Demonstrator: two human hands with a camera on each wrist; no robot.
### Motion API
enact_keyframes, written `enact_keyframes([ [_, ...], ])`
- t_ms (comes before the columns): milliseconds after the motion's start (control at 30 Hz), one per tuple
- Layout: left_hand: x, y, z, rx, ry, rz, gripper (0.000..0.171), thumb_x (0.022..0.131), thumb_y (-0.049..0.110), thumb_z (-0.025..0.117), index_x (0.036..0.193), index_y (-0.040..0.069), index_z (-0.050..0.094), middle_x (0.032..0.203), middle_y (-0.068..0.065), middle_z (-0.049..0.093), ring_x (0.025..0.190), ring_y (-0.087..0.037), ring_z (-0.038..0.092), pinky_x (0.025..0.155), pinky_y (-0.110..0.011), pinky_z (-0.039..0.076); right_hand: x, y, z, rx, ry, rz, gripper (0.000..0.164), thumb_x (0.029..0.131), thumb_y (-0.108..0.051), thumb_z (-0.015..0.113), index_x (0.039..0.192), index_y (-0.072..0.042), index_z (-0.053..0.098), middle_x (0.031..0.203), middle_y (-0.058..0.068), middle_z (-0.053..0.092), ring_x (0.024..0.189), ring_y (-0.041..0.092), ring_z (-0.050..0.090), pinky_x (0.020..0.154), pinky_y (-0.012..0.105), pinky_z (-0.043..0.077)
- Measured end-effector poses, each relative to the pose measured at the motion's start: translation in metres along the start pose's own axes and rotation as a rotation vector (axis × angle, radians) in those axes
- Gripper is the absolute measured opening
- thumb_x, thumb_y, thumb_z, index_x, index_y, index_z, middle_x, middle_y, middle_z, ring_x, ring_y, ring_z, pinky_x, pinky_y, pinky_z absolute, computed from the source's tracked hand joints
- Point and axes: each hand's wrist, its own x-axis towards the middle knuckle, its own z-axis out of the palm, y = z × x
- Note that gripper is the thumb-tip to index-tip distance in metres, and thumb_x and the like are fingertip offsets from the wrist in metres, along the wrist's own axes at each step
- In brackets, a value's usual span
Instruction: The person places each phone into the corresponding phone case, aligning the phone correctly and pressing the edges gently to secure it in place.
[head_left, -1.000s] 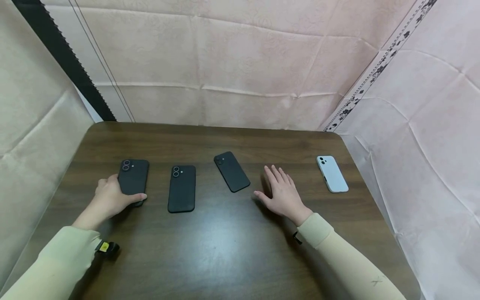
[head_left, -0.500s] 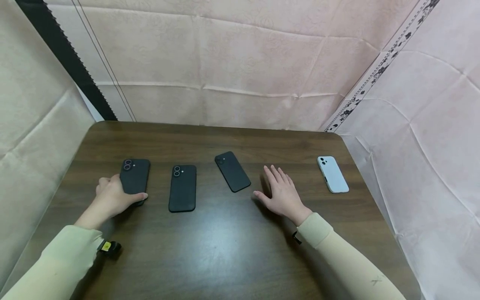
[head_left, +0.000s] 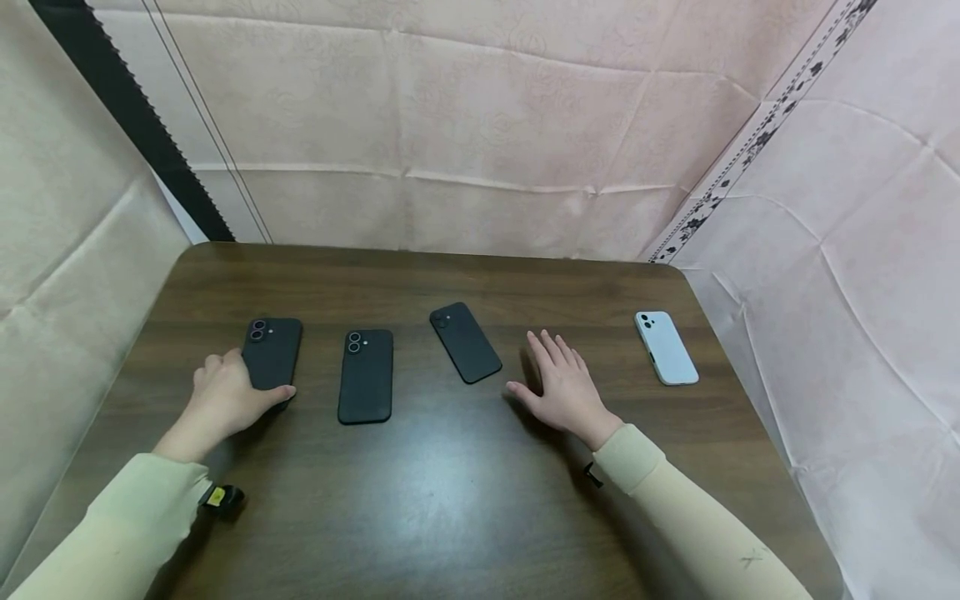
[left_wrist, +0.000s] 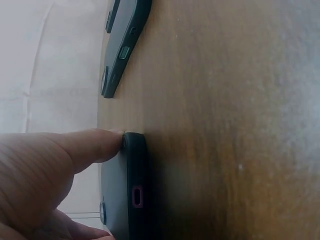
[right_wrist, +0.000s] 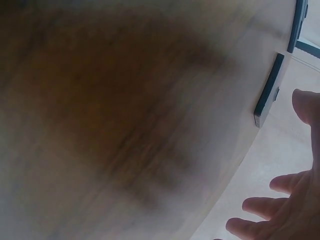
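A person in pale sleeves (head_left: pixel 112 525) grips the leftmost phone (head_left: pixel 275 350) with the left hand (head_left: pixel 228 400) at 10 o'clock on a brown table (head_left: pixel 360 533), the clock centred on the glare across its surface. The thumb (left_wrist: pixel 100 145) presses close to the near right corner while the other fingers sit at the opposite edge; whether the underside lies fully on the wood cannot be told. The second phone (head_left: pixel 365 379) lies near it at 11 o'clock, the slanted phone (head_left: pixel 467 343) rests askew at 12, and the pale blue phone (head_left: pixel 666 348) lies well apart at 2. The right hand (head_left: pixel 564 396), back uppermost between 1 and 2, holds nothing, its fingers straight and spread. The weak point appears to be the left thumb: it bears on a smooth edge by the corner, so a slip could let the phone twist, or drop if raised. A careless sweep towards 3 o'clock could drive it into the second phone, and the black wrist device (head_left: pixel 225 500) might catch that one too. Opposite, the right thumb sits near the slanted phone, where an absent-minded shift towards 10 o'clock could nudge it askew.
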Motion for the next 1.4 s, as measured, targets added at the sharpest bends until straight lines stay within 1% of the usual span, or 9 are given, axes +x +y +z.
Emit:
enact_keyframes([
  [300, -0.001, 0.004, 0.001, 0.029, -0.005, 0.014, 0.108, 0.083, 0.049, 0.071, 0.136, -0.027, 0.016, 0.124, -0.052, 0.025, 0.11, -0.062, 0.027, 0.086, -0.071, 0.034, -0.002, 0.002, 0.001, 0.007, 0.002, -0.001, 0.088, 0.089, -0.066, 0.051, 0.154, -0.015, 0.023, 0.157, 0.015, 0.024, 0.143, 0.036, 0.02, 0.112, 0.058, 0.018],
  [567, -0.002, 0.001, 0.005, 0.016, 0.006, 0.015, 0.106, 0.083, 0.05, 0.07, 0.139, -0.023, 0.019, 0.124, -0.05, 0.026, 0.106, -0.058, 0.029, 0.081, -0.07, 0.036, -0.002, 0.005, 0.002, 0.003, -0.007, 0.003, 0.089, 0.088, -0.067, 0.051, 0.154, -0.014, 0.024, 0.157, 0.015, 0.024, 0.142, 0.037, 0.02, 0.111, 0.06, 0.02],
  [733, -0.002, 0.0, 0.005, 0.015, 0.0, 0.015, 0.106, 0.083, 0.052, 0.07, 0.141, -0.021, 0.018, 0.125, -0.05, 0.025, 0.106, -0.059, 0.029, 0.081, -0.07, 0.036, -0.003, 0.005, 0.003, 0.002, -0.01, 0.008, 0.089, 0.088, -0.068, 0.05, 0.154, -0.015, 0.024, 0.157, 0.015, 0.024, 0.142, 0.037, 0.02, 0.111, 0.059, 0.02],
  [1000, -0.001, 0.001, 0.004, 0.008, 0.002, 0.034, 0.102, 0.085, 0.046, 0.07, 0.142, -0.019, 0.017, 0.127, -0.051, 0.022, 0.105, -0.059, 0.027, 0.079, -0.069, 0.035, -0.003, 0.006, 0.003, 0.013, -0.012, 0.012, 0.089, 0.088, -0.069, 0.049, 0.154, -0.015, 0.024, 0.156, 0.015, 0.025, 0.142, 0.037, 0.021, 0.111, 0.059, 0.02],
  [1133, 0.0, 0.002, 0.002, 0.001, 0.013, 0.042, 0.102, 0.084, 0.045, 0.071, 0.142, -0.019, 0.017, 0.127, -0.051, 0.02, 0.105, -0.059, 0.025, 0.081, -0.069, 0.032, -0.004, 0.006, 0.002, 0.018, -0.022, 0.022, 0.089, 0.088, -0.07, 0.048, 0.154, -0.016, 0.023, 0.157, 0.014, 0.024, 0.143, 0.036, 0.019, 0.112, 0.058, 0.019],
  [1267, 0.003, 0.011, 0.002, -0.019, 0.055, 0.07, 0.098, 0.085, 0.041, 0.071, 0.144, -0.017, 0.018, 0.131, -0.049, 0.019, 0.109, -0.059, 0.023, 0.083, -0.069, 0.027, -0.004, 0.007, 0.002, 0.019, -0.023, 0.029, 0.089, 0.088, -0.069, 0.048, 0.154, -0.016, 0.022, 0.157, 0.014, 0.024, 0.143, 0.036, 0.02, 0.112, 0.058, 0.019],
  [1400, 0.007, 0.031, 0.002, -0.075, 0.102, 0.117, 0.09, 0.087, 0.037, 0.07, 0.145, -0.012, 0.023, 0.135, -0.044, 0.022, 0.114, -0.057, 0.023, 0.086, -0.068, 0.026, -0.004, 0.007, 0.001, 0.019, -0.015, 0.026, 0.088, 0.088, -0.068, 0.049, 0.154, -0.015, 0.023, 0.157, 0.015, 0.024, 0.143, 0.036, 0.02, 0.112, 0.058, 0.019],
])
